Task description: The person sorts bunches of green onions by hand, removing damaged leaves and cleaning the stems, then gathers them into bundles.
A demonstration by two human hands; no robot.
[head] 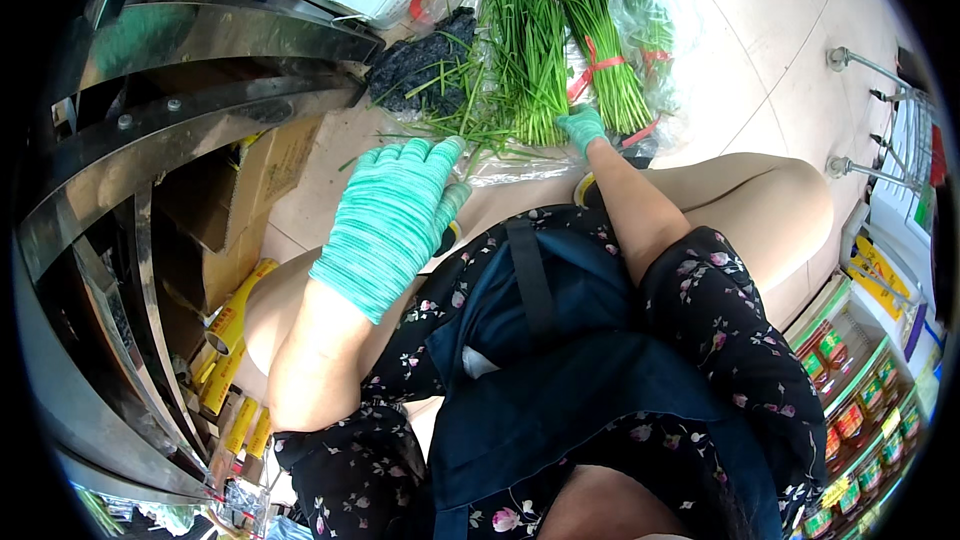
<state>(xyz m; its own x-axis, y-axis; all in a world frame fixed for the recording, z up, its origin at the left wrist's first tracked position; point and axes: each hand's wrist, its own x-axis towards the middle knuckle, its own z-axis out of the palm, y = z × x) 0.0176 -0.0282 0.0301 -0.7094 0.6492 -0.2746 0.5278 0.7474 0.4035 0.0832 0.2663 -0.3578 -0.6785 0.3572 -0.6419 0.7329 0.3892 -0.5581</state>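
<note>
My left hand (397, 221), in a green knitted glove, hovers above the floor with its thumb apart from the fingers. Its palm is turned from view, and nothing shows in it. In a matching glove, my right hand (583, 127) reaches down between two heaps of garlic chives. Its fingertips touch the pale stem ends of the loose chives (529, 52); whether they grip any is hidden. On the right lies a bundle of chives (611, 79) tied with red tape (596, 64). Stray green leaves (457, 127) are scattered left of the loose heap.
Clear plastic sheeting (517, 171) lies under the chives, and a bagged bundle (652, 22) rests farther right. A black plastic bag (431, 64) sits beside the metal rack (225, 120). Cardboard boxes (262, 180) stand under the rack. At right are a wheeled cart (892, 120) and packaged-goods shelves (862, 405).
</note>
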